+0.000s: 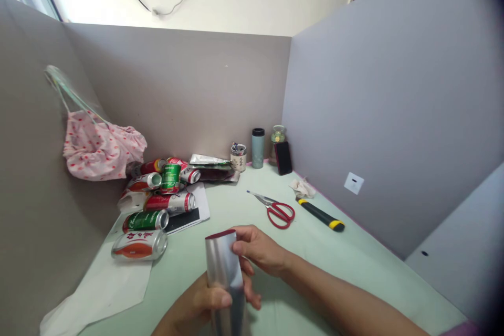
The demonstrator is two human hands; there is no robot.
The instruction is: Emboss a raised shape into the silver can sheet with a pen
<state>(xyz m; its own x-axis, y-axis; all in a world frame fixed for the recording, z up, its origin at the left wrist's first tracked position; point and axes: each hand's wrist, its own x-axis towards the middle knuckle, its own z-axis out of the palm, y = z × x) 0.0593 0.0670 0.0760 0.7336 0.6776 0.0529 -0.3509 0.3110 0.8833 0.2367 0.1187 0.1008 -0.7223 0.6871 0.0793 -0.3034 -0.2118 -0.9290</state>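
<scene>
A curved silver metal sheet [225, 265], apparently cut from a drink can, stands upright in front of me, its inner side reddish at the top edge. My left hand [207, 296] wraps around its lower part, thumb across the front and fingertips showing past the right side. With thumb and fingers, my right hand [258, 249] pinches the sheet's upper right edge. Beyond my hands lie red-handled scissors [280, 214], blades partly apart, and a black and yellow utility knife [321, 214]. The sheet's bottom end runs out of view.
Several drink cans [139, 244] are piled at the left, by white paper [114, 283]. At the back stand a pen cup [238, 158], a blue-grey tumbler [258, 149], a glass jar [277, 136] and a leaning phone [283, 158]. A crumpled tissue [302, 188] and a hanging pink dotted cloth [100, 147] flank the table.
</scene>
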